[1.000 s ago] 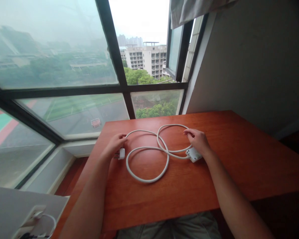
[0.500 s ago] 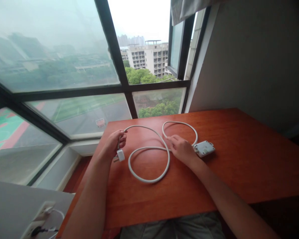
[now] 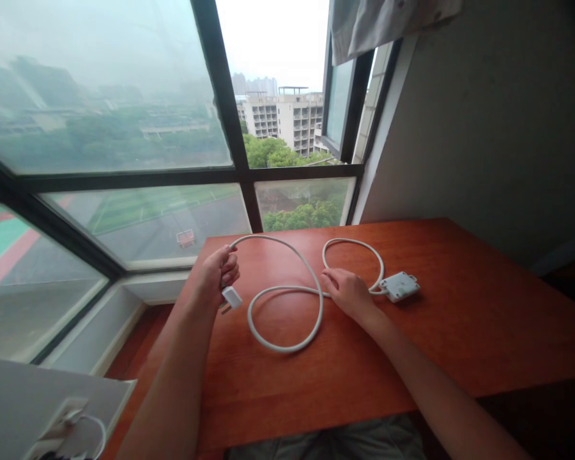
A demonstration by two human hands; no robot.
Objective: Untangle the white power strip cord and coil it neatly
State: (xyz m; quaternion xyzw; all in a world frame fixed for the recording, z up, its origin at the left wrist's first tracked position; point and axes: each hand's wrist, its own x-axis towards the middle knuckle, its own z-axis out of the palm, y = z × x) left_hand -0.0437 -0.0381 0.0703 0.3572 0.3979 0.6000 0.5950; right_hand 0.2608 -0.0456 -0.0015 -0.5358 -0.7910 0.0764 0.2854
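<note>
A white power cord (image 3: 286, 349) lies in loops on the tabletop. My left hand (image 3: 223, 271) is closed around the cord close to its plug end. The white plug (image 3: 232, 298) hangs just below that hand, its metal prongs pointing down and left. My right hand (image 3: 347, 291) pinches the cord where the far loop comes down; the fingertips partly hide it. To the right of this hand, a whitish box-like socket block (image 3: 400, 286) at the cord's other end rests on the table.
The reddish-brown wooden table (image 3: 460, 319) meets a dark-framed window (image 3: 297, 172) at the back. A grey curtain (image 3: 378, 25) hangs at the upper right. At the lower left, a wall outlet (image 3: 67, 415) has a white lead plugged in.
My left hand has shifted slightly left, and the plug has tilted. The far loop and the socket block have slid a little right. My right hand stays on the cord.
</note>
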